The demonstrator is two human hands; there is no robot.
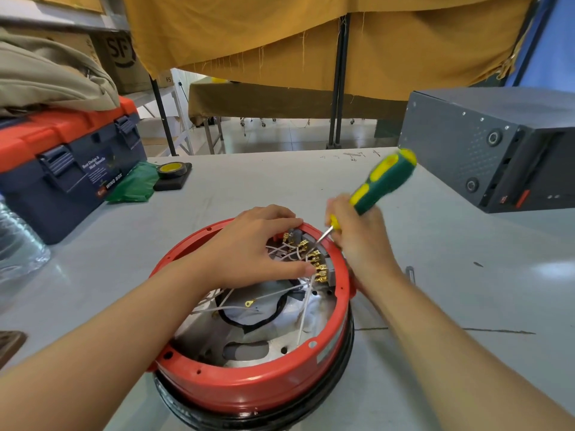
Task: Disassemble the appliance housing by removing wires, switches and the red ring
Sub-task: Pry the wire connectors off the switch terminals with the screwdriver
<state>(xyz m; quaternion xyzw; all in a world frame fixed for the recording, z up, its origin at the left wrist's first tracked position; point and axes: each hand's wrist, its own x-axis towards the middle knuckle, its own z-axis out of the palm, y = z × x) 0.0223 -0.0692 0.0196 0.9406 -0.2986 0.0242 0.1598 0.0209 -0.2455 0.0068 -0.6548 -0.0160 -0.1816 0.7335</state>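
The round appliance housing sits upside down on the table, a red ring [258, 387] around its open top and a black rim below. Inside lie white wires [273, 295] and a row of brass terminals [317, 262] on the switch block at the far right wall. My left hand [252, 247] rests over the far inner edge, fingers spread, thumb pressing by the terminals. My right hand [357, 237] grips a green and yellow screwdriver [382, 181] just outside the ring. Its metal tip points down among the brass terminals.
A blue and orange toolbox [62, 163] stands at the left with cloth on top, a green bag [133, 185] and a roll of yellow tape [172, 169] beside it. A dark grey metal box [485, 144] occupies the right. A plastic bottle [15, 244] is at the left edge.
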